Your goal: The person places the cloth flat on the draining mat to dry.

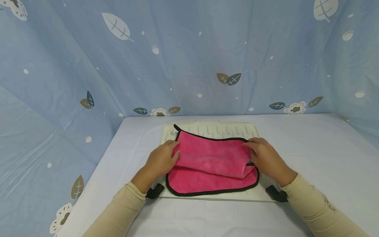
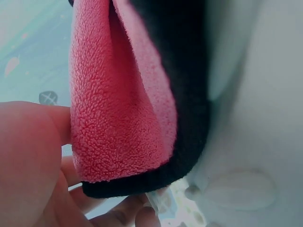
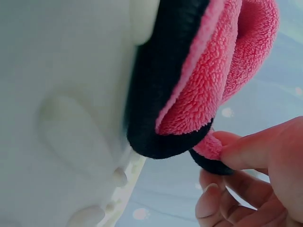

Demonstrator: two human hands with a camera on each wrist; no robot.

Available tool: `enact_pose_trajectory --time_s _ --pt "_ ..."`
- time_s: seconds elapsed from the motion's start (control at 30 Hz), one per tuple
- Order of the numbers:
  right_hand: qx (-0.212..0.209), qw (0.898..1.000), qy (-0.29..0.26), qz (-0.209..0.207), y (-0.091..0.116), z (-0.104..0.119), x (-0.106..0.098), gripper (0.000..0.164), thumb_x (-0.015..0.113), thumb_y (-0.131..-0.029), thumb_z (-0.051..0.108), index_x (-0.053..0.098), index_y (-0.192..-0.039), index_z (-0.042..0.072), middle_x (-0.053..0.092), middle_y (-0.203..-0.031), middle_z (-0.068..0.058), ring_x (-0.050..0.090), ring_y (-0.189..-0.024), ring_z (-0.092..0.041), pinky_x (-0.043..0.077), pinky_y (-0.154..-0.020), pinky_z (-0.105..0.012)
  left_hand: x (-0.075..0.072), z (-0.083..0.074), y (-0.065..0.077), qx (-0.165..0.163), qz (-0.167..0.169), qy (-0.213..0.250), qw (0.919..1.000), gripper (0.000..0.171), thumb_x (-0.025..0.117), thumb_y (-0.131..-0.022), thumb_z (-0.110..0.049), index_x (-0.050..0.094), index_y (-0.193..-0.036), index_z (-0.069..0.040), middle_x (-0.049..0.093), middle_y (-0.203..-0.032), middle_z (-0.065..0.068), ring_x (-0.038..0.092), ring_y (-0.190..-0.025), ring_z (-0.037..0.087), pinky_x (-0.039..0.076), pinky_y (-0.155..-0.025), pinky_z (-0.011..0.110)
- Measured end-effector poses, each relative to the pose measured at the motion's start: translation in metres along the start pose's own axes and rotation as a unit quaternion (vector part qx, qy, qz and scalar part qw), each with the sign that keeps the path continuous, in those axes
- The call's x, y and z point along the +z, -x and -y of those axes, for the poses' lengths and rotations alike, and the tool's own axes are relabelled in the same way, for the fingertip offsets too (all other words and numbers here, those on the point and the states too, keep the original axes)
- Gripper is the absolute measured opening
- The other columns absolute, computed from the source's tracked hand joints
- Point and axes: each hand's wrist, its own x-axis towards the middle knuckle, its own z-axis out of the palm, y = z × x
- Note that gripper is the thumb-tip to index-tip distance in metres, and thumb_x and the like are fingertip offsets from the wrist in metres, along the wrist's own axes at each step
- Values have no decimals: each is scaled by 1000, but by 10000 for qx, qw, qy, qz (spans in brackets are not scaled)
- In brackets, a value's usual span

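A pink plush towel (image 1: 213, 154) with black trim lies partly folded over itself on a cream board with raised bumps (image 1: 207, 197). My left hand (image 1: 161, 158) pinches the towel's left edge, thumb in front and fingers behind. At the opposite side my right hand (image 1: 265, 158) pinches the upper layer's right edge. In the right wrist view, the thumb and fingers (image 3: 246, 146) grip a trimmed bit of the towel (image 3: 203, 94). The left wrist view shows the folded layers of the towel (image 2: 113, 104) beside the left thumb. A trim loop sticks up at the far left corner.
The board rests on a table with a white cloth (image 1: 311, 148). Behind and left of the table hangs a blue curtain (image 1: 189, 65) with leaf and flower prints. Dark wrist devices (image 1: 155, 191) sit under both forearms, over the board's near corners.
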Motion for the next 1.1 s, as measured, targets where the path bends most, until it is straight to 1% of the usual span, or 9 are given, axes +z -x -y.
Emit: enact_pose_trajectory --time_s 0.17,0.27,0.4,0.5,0.6,0.67,0.77,1.0,1.1 --pt "-26 10000 -38 30 -1 0 2 29 65 -86 -10 69 -115 -5 65 -108 -19 62 -101 -33 58 -84 -46 0 0 0 -8 23 -23 10000 45 59 -99 -24 57 -141 -8 58 -141 10 57 -131 28 49 -103 48" --pt "73 9994 -124 330 -1 0 2 26 65 -87 -7 67 -113 -3 63 -103 -14 62 -90 -24 58 -77 -39 0 -1 0 -66 112 -45 9999 43 59 -99 -25 58 -140 -9 59 -140 9 57 -131 27 50 -102 48" --pt "208 9971 -230 691 0 -1 3 18 62 -85 -7 62 -100 3 58 -95 -9 55 -80 -16 53 -68 -30 1 -1 1 -74 162 -88 9998 39 60 -99 -25 62 -136 -11 63 -135 8 60 -128 26 51 -101 47" --pt "209 9967 -238 747 0 -1 3 19 63 -83 -9 58 -89 8 53 -90 -6 51 -77 -15 49 -65 -27 2 -1 1 -33 111 -137 9998 34 61 -99 -24 66 -130 -12 67 -128 7 64 -120 24 53 -96 45" --pt "185 9968 -257 727 0 -1 3 23 65 -82 -11 57 -83 11 52 -86 -4 50 -75 -13 47 -63 -26 2 -1 1 -6 47 -185 9998 26 62 -98 -22 70 -121 -14 69 -115 4 67 -106 20 55 -88 43" --pt "149 9974 -242 666 1 -2 2 25 65 -82 -12 59 -79 12 52 -82 -2 49 -74 -12 47 -63 -25 2 -1 1 6 -3 -201 9998 20 62 -98 -21 71 -114 -16 68 -107 1 66 -95 17 55 -82 40" --pt "97 9983 -228 523 2 -2 1 26 64 -82 -13 62 -76 12 53 -78 0 49 -73 -12 48 -65 -26 2 -1 1 24 -50 -193 9998 15 63 -97 -19 72 -108 -17 67 -101 -1 64 -89 15 54 -78 38" --pt "68 9997 -152 -170 1 -2 -1 18 66 -83 -13 73 -84 4 67 -88 -8 61 -87 -25 56 -77 -43 0 -2 1 70 -285 -71 9995 24 62 -97 -20 72 -117 -12 69 -115 4 67 -110 23 55 -90 44" --pt "16 9983 -88 -582 1 -2 0 17 67 -82 -14 75 -90 0 69 -92 -12 61 -90 -29 56 -77 -45 -1 -2 0 45 -313 4 9995 29 61 -98 -20 70 -124 -11 67 -123 5 64 -118 25 53 -96 45"
